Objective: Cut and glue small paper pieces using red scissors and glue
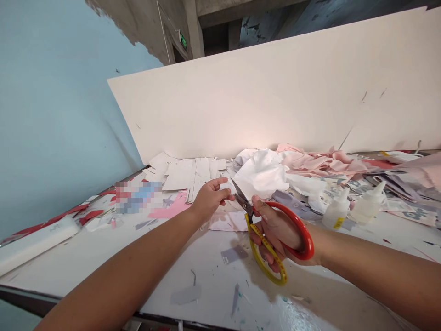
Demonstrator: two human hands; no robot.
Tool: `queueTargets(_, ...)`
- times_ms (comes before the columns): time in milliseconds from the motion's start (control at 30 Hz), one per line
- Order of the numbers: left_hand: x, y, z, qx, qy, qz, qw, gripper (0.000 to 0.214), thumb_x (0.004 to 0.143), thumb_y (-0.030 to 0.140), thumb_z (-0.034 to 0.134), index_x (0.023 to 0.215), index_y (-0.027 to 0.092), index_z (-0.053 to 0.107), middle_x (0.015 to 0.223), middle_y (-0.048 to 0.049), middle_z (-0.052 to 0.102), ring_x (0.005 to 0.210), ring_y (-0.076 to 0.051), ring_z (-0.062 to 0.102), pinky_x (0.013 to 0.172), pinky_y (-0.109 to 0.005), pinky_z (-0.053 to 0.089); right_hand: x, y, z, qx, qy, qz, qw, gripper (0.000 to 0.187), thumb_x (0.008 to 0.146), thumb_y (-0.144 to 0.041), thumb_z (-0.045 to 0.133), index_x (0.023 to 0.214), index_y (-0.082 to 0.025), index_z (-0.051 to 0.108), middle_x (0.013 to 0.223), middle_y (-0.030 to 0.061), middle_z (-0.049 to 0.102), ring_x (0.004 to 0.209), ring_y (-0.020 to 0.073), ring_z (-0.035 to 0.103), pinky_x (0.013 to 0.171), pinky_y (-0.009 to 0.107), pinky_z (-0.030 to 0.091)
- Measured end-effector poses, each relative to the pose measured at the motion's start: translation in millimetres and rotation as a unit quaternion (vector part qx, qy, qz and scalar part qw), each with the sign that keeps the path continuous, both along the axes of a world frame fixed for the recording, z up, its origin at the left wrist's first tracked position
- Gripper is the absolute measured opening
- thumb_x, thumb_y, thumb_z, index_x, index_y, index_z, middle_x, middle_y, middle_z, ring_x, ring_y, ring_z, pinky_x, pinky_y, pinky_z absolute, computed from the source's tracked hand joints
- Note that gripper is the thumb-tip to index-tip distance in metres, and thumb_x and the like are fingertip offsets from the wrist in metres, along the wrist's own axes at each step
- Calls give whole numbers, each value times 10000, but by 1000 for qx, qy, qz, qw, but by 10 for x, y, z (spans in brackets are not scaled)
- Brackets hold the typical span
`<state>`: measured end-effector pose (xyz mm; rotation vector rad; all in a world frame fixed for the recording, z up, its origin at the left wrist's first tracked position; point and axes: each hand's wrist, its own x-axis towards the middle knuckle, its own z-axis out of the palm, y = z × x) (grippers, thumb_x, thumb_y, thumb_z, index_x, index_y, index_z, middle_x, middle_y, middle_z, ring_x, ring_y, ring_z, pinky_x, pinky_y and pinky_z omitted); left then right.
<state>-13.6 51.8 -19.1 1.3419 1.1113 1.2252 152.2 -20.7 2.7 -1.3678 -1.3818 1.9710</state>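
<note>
While R fingers [273, 235] round scissors [247, 210], L fingers' [217, 182] grip & 2 btls' [336, 212] contents unclear

On the white desk [213, 276], two translucent plastic nozzle bottles [335, 210] stand side by side at right, crumpled pale-pink cloth [320, 162] behind them; large cream board [262, 96] upright at rear, light-blue painted wall [58, 92] at left, small green-lit sign [183, 40] near a grey concrete pillar [194, 30].

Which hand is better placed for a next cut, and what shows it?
Likely the right hand: it grips the scissors, which point toward the left hand; that hand shows no cutting tool.
</note>
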Motion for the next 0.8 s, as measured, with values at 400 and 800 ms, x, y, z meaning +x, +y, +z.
queueTargets(400,6,1,9,-14,-52,-17,998,456,707,178,609,1149,144,501,726,-5,520,642,-104,609,498,-191,366,-8,-4,-19,6,-3,4,1000,703,654,-815,97,514,-181,370,335,0,421,272,108,415,348,232,311)
queueTargets(800,-14,0,-12,11,-30,-29,999,503,696,198,617,1181,157,490,807,-30,566,641,-96,605,515,-194,375,-9,-2,-20,24,-10,0,1000,680,666,-807,118,498,-188,347,328,3,416,272,104,402,345,230,309)
